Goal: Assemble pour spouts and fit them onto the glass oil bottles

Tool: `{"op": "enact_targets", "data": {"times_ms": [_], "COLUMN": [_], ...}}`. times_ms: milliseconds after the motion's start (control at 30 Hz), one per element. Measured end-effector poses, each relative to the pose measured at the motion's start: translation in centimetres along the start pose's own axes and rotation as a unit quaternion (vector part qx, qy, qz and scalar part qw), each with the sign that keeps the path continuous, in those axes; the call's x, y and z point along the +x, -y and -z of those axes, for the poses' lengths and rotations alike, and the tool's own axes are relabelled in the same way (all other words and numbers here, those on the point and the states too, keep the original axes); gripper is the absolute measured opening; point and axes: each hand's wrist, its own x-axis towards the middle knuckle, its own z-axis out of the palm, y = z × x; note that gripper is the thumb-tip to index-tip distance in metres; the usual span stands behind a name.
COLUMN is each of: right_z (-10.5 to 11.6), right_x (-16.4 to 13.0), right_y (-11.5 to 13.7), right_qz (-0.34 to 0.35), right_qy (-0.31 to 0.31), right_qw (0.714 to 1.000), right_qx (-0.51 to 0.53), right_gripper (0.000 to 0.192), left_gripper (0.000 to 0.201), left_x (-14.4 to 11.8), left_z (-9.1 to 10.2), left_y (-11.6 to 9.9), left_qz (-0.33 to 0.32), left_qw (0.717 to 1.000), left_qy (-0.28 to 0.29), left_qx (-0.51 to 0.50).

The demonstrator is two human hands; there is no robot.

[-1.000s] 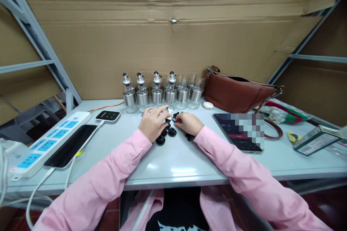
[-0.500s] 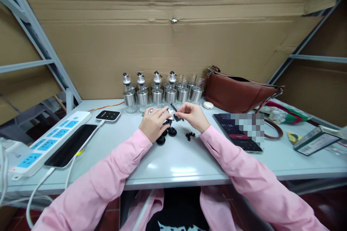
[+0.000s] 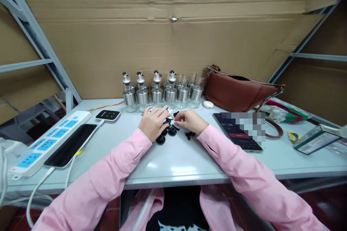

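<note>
The scene is lit evenly and fairly brightly from above, and soft white glare is thrown on the near part of the table, while only faint shadows are cast under the sleeves. Strong wide-angle bending is seen at the edges, where the shelf frame on the left is bowed and slanted. The middle is sharp, a patch over the tablet is pixelated, and the far right corners are darkened.

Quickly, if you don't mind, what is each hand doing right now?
Left hand: fingers curled on a small silver pourer cap.
Right hand: fingers pinched on a small black part.
</note>
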Motion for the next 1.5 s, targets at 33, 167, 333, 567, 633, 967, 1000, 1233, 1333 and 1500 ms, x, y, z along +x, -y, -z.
{"op": "enact_targets", "data": {"times_ms": [33, 167, 333, 567, 633, 967, 1000, 1233, 1333, 1500], "right_z": [0.0, -0.1, -0.3, -0.3, -0.3, 0.0, 0.0, 0.0, 0.0, 0.7], "right_x": [0.0, -0.1, 0.0, -0.1, -0.1, -0.2, -0.2, -0.3, -0.1, 0.1], "right_y": [0.0, 0.1, -0.1, -0.1, -0.1, 0.1, 0.2, 0.1, 0.0, 0.3], "right_qz": [-0.007, -0.026, -0.023, -0.007, -0.016, -0.046, -0.05, -0.044, -0.051, -0.089], "right_qy": [0.015, 0.052, 0.069, 0.098, 0.105, 0.083, 0.082, 0.054, 0.003, -0.146], "right_qw": [1.0, 0.998, 0.997, 0.995, 0.994, 0.995, 0.995, 0.997, 0.998, 0.946], "right_qx": [-0.014, -0.024, 0.003, 0.006, 0.013, -0.034, -0.037, -0.026, 0.022, 0.274], "right_gripper": [0.012, 0.014, 0.019, 0.019, 0.016, 0.012, 0.013, 0.022, 0.021, 0.009], "left_gripper": [0.024, 0.024, 0.023, 0.023, 0.023, 0.023, 0.023, 0.023, 0.023, 0.023], "left_x": [0.0, 0.0, 0.0, 0.0, 0.0, -0.1, -0.1, -0.1, -0.1, 0.0], "left_z": [0.0, 0.0, 0.0, 0.0, 0.0, -0.1, -0.1, -0.1, -0.1, -0.1], "left_y": [0.0, -0.1, 0.0, 0.0, 0.0, 0.0, 0.0, 0.1, 0.1, -0.1], "left_qz": [0.001, 0.003, 0.004, 0.004, 0.005, 0.004, 0.004, 0.002, 0.0, 0.0], "left_qw": [1.0, 1.0, 1.0, 1.0, 1.0, 1.0, 1.0, 1.0, 1.0, 1.0], "left_qy": [0.001, 0.003, 0.005, 0.01, 0.009, 0.006, 0.007, 0.006, 0.004, 0.01], "left_qx": [-0.001, -0.009, -0.011, -0.011, -0.012, -0.009, -0.009, -0.008, -0.009, -0.011]}}
